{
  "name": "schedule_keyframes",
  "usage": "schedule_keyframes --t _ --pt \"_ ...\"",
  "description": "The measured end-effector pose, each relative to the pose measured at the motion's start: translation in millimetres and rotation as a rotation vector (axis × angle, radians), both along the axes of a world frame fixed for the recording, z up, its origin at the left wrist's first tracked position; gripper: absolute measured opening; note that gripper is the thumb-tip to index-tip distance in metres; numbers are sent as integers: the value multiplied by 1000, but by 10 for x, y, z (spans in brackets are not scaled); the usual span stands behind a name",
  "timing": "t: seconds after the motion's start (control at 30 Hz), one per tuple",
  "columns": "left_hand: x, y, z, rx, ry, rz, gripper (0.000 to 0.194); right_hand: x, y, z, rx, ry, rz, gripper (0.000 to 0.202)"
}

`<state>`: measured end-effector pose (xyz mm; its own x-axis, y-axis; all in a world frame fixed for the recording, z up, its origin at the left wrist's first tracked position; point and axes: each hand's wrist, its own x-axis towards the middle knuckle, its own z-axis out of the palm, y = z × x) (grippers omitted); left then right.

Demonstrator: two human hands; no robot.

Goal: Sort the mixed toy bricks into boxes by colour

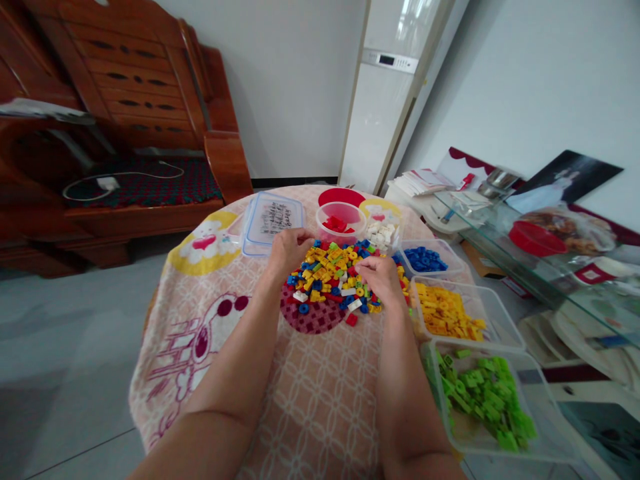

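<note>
Mixed toy bricks piled on cloth-covered surface. Left hand grip at pile's left edge, fingers curled. Right hand grip over right side, fingertips together; can't tell if on a brick. Blue bricks, yellow bricks, green bricks in separate clear bins along the right. Red bricks in round tub behind pile, white bricks just beside it.

head-worn view, looking forward and down across a cloth-covered table from its near side. nearest the lens, two forearms enter from the lower edge; the left hand and right hand lie farther off, near centre. a wooden bench stands upper left, a wall beyond.
</note>
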<state>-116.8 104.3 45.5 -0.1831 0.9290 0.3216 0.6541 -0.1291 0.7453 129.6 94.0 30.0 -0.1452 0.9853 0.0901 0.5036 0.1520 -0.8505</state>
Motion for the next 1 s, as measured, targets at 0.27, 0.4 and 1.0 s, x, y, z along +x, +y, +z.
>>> schedule_keyframes --t 0.27,0.4,1.0 --pt "-8 4 4 7 -11 -11 20 -321 -117 171 55 -695 45 16" --pt "2 7 1 10 6 -13 22 -417 -146 187 42 -811 25 24" --pt "-8 8 -11 -8 38 -13 27 -336 -89 104 0 -658 -101 18"
